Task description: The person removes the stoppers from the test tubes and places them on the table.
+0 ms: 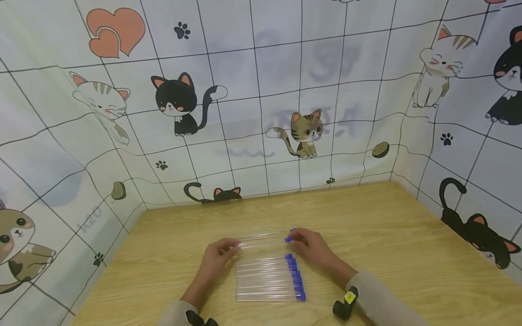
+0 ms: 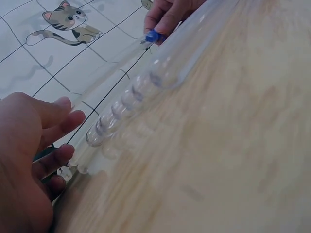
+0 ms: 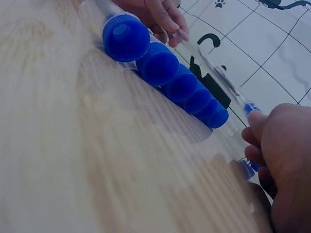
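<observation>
The person's left hand (image 1: 217, 256) was positioned to the left of the work and the right hand (image 1: 314, 249) to the right, both above the wooden table (image 1: 387, 226). Left-hand fingers: the thumb and index finger grasped the rounded end of a clear tube (image 2: 114, 69); the remaining fingers were bent and spread below it. Right-hand fingers: the thumb and forefinger pinched a blue cap (image 2: 153, 36) at the opposite end of the same tube. Whether this cap was fully seated could not be told. The held tube spanned the gap between the two hands, raised from the table surface and located beyond a row of tubes (image 1: 265, 280).

The row lay flat on the table, on the wearer's side of the hands. Its tubes were arranged side by side, with rounded ends to the left and blue end caps (image 1: 296, 274) to the right. In the right wrist view, six of these caps were visible, their hollow outer faces toward the camera. A further blue-capped tube (image 3: 247, 169) lay on the table beneath the right hand, apart from the row.

A white sheet (image 1: 236, 99) printed with grid lines, cats and paw marks enclosed the table at the rear and sides. A black wrist device (image 1: 344, 309) with a yellow label (image 1: 350, 297) was fitted over the right sleeve (image 1: 387, 299)
</observation>
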Demonstrator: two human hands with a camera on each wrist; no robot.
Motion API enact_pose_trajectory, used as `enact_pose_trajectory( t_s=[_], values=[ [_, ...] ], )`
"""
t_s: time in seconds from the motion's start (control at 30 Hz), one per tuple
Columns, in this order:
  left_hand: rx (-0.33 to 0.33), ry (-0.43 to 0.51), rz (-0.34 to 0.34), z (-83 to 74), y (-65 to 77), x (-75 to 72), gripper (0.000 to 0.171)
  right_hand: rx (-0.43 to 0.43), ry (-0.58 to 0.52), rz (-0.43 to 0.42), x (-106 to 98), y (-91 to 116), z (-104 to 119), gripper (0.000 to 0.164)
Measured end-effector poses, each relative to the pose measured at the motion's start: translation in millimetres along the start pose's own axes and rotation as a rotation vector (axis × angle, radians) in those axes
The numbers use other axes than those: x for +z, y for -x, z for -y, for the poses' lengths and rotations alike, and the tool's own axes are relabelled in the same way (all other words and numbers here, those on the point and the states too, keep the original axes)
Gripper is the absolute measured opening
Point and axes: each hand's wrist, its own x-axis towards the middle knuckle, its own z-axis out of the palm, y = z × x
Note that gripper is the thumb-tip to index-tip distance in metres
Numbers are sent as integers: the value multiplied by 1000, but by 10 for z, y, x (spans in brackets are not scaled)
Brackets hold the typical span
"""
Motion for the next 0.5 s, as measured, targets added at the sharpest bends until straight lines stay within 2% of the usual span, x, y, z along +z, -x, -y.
enact_pose_trajectory(
  t_s=[0.1,0.2,0.4,0.5],
  values=[
    [3,68,1,-26,-1,21,15,42,-41,-58,-3,-6,36,15],
    [11,91,21,-22,-9,42,15,48,-69,-89,-6,-8,51,16],
    [-13,13,61,-37,-7,38,18,9,-81,-66,-10,0,45,20],
    [-23,-4,73,-30,-4,35,19,26,-78,-52,-12,6,54,21]
  ],
)
